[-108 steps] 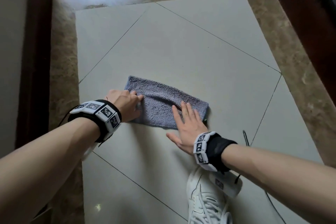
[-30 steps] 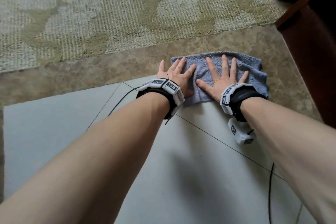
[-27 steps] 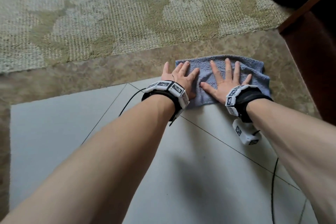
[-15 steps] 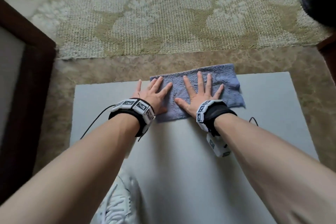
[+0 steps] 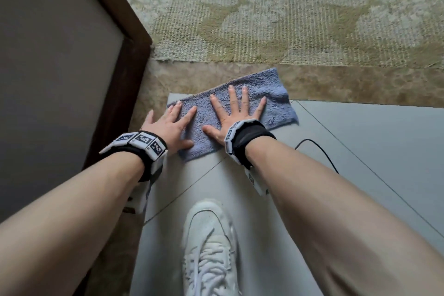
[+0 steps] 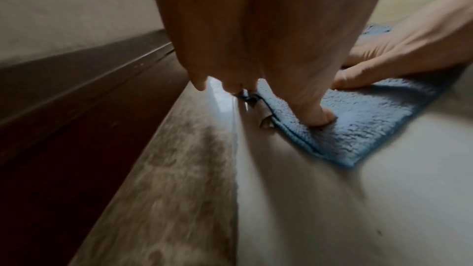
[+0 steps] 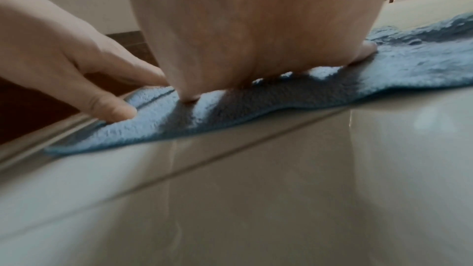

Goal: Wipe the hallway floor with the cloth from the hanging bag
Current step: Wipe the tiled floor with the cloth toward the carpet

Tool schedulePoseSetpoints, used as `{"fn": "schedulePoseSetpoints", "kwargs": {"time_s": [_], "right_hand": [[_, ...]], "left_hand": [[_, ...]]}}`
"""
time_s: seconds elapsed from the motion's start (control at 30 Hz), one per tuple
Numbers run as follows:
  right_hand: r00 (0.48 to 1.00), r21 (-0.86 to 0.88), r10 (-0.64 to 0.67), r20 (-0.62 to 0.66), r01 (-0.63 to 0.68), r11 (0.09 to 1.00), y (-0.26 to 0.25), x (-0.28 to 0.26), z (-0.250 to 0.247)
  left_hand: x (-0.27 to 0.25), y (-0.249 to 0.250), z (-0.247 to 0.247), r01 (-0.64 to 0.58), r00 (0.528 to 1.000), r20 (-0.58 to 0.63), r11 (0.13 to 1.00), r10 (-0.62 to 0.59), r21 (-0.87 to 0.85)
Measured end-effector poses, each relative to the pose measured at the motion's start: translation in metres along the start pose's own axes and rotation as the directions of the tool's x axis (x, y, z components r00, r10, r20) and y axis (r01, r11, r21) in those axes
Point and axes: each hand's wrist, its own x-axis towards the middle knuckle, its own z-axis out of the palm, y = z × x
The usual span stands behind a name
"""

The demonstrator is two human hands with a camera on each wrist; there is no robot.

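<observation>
Both hands flat on cloth, far left corner of the pale floor tiles.

Blue terry cloth [image 5: 242,108], rectangular, nap looped, right end slightly rumpled; lies askew across the far edge of the smooth grey tile [image 5: 360,151], lapping onto the mottled brown stone border [image 5: 360,84]. Left hand [image 5: 168,127] fingers spread, pressing the cloth's left end. Right hand [image 5: 236,113] splayed, palm down, mid-cloth. Woven floral rug [image 5: 288,12] beyond. Dark wooden frame [image 5: 120,79] left. White laced sneaker [image 5: 209,247] near edge.
</observation>
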Motion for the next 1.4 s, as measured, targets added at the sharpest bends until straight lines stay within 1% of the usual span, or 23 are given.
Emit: {"fn": "schedulePoseSetpoints", "kwargs": {"time_s": [0.1,0.17,0.23,0.27,0.37,0.43,0.53,0.67,0.73,0.83,0.9,1.03,1.2,1.4], "right_hand": [[0.999,0.002,-0.038,0.002,0.038,0.999,-0.01,0.004,-0.003],[0.998,-0.007,-0.06,0.007,0.06,0.998,-0.003,0.002,-0.002],[0.997,-0.017,-0.08,0.006,0.08,0.997,0.007,-0.002,0.001],[0.998,-0.008,-0.07,0.001,0.07,0.997,0.015,-0.006,0.003],[1.0,0.028,-0.006,-0.009,0.007,1.0,0.043,-0.017,0.004],[0.999,0.04,0.041,-0.014,-0.04,0.998,0.069,-0.024,0.005],[0.991,0.083,0.132,0.0,-0.132,0.988,0.122,-0.043,0.003],[0.966,0.112,0.255,0.026,-0.257,0.96,0.206,-0.088,0.01],[0.948,0.13,0.316,0.03,-0.317,0.939,0.24,-0.116,0.02],[0.915,0.166,0.402,0.024,-0.4,0.901,0.278,-0.154,0.038],[0.89,0.202,0.456,0.031,-0.452,0.869,0.296,-0.179,0.052],[0.848,0.231,0.527,0.065,-0.526,0.818,0.322,-0.241,0.079],[0.8,0.246,0.598,0.044,-0.589,0.77,0.32,-0.298,0.111],[0.757,0.246,0.652,0.036,-0.639,0.729,0.317,-0.349,0.142]], "left_hand": [[-0.007,-0.009,0.006,0.028,1.0,-0.013,0.999,-0.028,-0.033],[-0.009,-0.008,0.004,0.026,0.999,-0.035,0.999,-0.028,-0.044],[-0.009,-0.006,-0.002,0.024,0.999,-0.03,0.997,-0.026,-0.068],[-0.007,-0.001,-0.007,0.012,1.0,-0.027,0.998,-0.014,-0.066],[0.002,0.027,-0.024,-0.036,0.999,-0.012,0.999,0.036,-0.022],[0.007,0.056,-0.036,-0.069,0.998,-0.015,0.998,0.068,-0.015],[0.009,0.112,-0.049,-0.161,0.986,-0.044,0.987,0.161,-0.014],[0.006,0.202,-0.055,-0.309,0.947,-0.079,0.95,0.311,0.033],[-0.001,0.244,-0.053,-0.357,0.928,-0.086,0.932,0.362,0.067],[-0.005,0.296,-0.051,-0.413,0.904,-0.076,0.906,0.421,0.096],[-0.007,0.324,-0.048,-0.467,0.878,-0.06,0.877,0.475,0.113],[-0.031,0.372,-0.033,-0.565,0.815,-0.05,0.811,0.577,0.153],[-0.063,0.402,-0.01,-0.616,0.78,0.01,0.764,0.626,0.191],[-0.106,0.426,0.007,-0.666,0.724,0.02,0.69,0.69,0.284]]}}
